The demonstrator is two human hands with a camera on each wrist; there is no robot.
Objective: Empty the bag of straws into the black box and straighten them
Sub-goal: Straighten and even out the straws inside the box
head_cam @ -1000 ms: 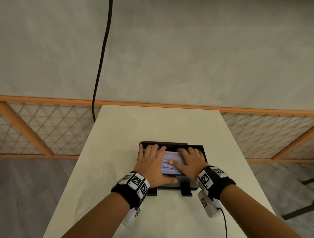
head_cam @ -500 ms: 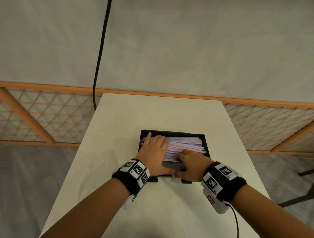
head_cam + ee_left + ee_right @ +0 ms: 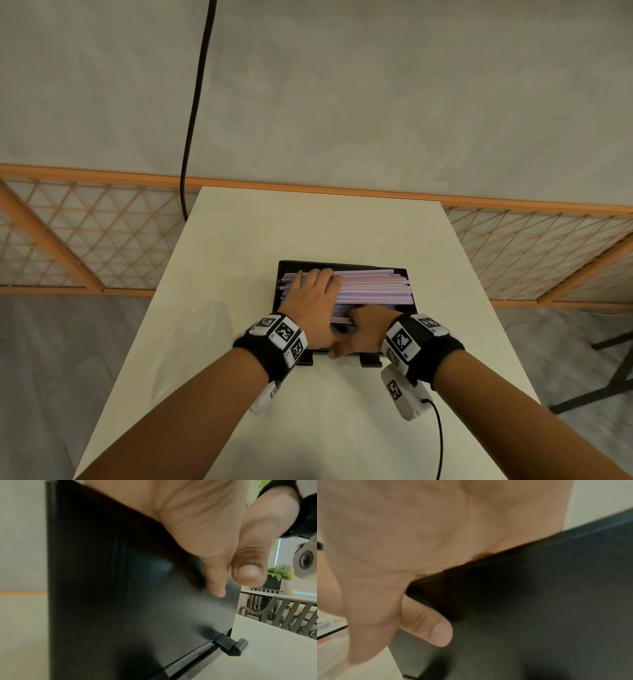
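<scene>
The black box [image 3: 343,267] sits mid-table, filled with pink, blue and white straws [image 3: 373,287] lying side by side from left to right. My left hand [image 3: 313,294] lies flat on the left part of the straws, its thumb [image 3: 216,588] hanging over the box's front wall [image 3: 120,588]. My right hand [image 3: 364,329] is at the box's near edge. Its fingers hook over the near wall into the box and are hidden, and its thumb [image 3: 368,628] rests outside on the wall [image 3: 539,601]. No bag is in view.
The white table [image 3: 308,233] ends close behind the box, against an orange lattice rail [image 3: 102,246]. A black cable [image 3: 197,102] hangs at the back left. The box has small black feet [image 3: 237,648] on its near side. Chairs [image 3: 283,615] stand to the right.
My right hand has slid off the top of the straws back to the box's near wall, uncovering their right half. The left hand stays flat on the left part.
</scene>
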